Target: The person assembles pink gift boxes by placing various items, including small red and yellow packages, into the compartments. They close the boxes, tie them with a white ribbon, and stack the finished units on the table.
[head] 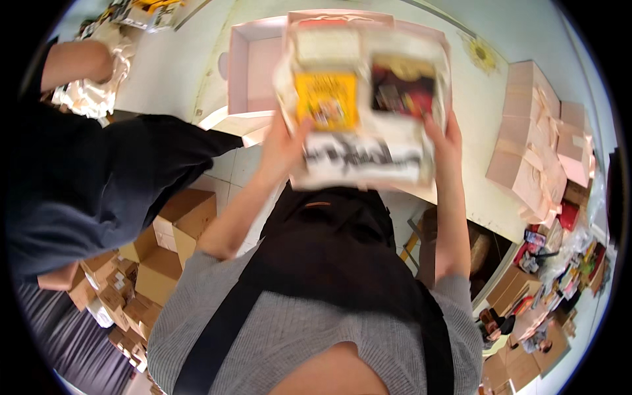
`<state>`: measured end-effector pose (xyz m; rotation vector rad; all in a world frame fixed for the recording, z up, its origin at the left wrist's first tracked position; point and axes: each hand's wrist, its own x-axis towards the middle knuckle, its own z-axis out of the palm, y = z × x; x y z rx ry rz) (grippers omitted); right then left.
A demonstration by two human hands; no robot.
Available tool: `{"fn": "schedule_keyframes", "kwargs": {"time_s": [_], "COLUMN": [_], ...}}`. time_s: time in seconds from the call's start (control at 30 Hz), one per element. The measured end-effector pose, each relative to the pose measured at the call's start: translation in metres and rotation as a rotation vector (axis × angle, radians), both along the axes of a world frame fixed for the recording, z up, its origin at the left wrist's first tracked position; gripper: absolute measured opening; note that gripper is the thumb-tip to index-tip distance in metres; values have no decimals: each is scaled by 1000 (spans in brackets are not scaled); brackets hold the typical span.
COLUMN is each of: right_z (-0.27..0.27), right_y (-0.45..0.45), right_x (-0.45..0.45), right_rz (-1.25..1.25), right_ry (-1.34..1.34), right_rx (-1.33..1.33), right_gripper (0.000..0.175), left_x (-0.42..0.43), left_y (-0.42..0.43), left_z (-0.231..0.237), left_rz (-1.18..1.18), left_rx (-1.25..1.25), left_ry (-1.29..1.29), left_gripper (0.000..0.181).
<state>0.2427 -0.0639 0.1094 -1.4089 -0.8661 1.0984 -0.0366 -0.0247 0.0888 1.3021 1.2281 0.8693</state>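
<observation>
Both of my hands hold a pale tray-like insert [365,98], blurred by motion, above the table's near edge. My left hand [291,140] grips its left side, thumb by a yellow printed packet [327,101]. On the right side is my right hand [442,133], its thumb near a dark packet with red and gold parts [403,85]. A white item with black brush-like marks [363,157] lies along the near side, and a cream block [328,45] fills the far left part. Behind the insert, a pink box [254,69] stands partly hidden on the table.
A person in dark clothes [98,182] stands close at my left, a bent arm over crumpled cream material [94,94]. Pink boxes with ribbons [528,143] stand on the table's right. Cardboard boxes [163,247] are at the lower left; mixed goods [558,266] crowd the lower right.
</observation>
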Motion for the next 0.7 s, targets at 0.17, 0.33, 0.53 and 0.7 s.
{"fn": "schedule_keyframes", "kwargs": {"time_s": [0.17,0.33,0.53,0.7], "right_z": [-34,-136,-213,-249], "right_y": [-174,-226,-112,-83], "right_x": [42,49,70,95], "right_rz": [-214,-275,-108,-46], "right_ry": [223,295,222,-300], "right_rx": [-164,-400,-260,-168], "right_gripper": [46,45,42,41], "left_x": [40,58,73,86], "left_y": [-98,-133,-76,-60], "left_z": [-18,-109,-177,-175], "left_rz": [-422,-412,-166,-96], "left_rx": [-249,-341,-231,-170], "left_ry": [70,249,591,646], "left_gripper": [57,54,43,41]}}
